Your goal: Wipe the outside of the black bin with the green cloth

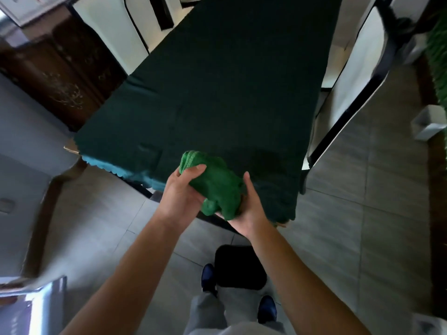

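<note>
— Black bin (239, 265) stands on the floor between the feet, below both hands?
— Yes. Left hand (180, 193) and right hand (251, 209) clamp the bunched green cloth (215, 187), probably above the table (229, 93) edge.

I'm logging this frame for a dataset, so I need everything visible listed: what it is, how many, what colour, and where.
Green cloth: one, bright green, bunched between both hands at the table's near edge.
Black bin: one, black, on the floor by the feet.
Table: one, covered in dark green fabric, centre.
Wooden cabinet: one, dark brown, left.
White container: one, pale grey-white, on the floor at right.
Floor tiles: grey, all around.
Shoes: two, dark blue, bottom centre.
Left hand: one, gripping the cloth.
Right hand: one, holding the cloth from below.
</note>
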`<action>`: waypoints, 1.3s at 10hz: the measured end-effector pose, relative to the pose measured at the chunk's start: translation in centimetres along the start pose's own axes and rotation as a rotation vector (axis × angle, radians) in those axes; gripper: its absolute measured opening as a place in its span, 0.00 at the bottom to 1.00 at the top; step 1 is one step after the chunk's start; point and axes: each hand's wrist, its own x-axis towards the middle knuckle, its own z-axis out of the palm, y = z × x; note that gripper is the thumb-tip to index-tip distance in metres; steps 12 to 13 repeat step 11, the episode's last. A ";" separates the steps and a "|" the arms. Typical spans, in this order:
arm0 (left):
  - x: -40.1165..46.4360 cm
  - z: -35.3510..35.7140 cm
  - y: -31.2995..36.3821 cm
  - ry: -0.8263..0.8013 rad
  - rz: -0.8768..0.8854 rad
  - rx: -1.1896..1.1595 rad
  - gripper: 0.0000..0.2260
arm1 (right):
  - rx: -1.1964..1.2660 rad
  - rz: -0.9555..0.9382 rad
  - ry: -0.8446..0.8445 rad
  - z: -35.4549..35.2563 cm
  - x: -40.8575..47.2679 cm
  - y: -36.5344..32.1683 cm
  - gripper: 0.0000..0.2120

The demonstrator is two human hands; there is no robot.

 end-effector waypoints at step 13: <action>25.3 -16.3 -8.5 -0.423 0.136 2.067 0.32 | -2.404 -0.146 0.557 -3.0 20.2 -11.0 0.31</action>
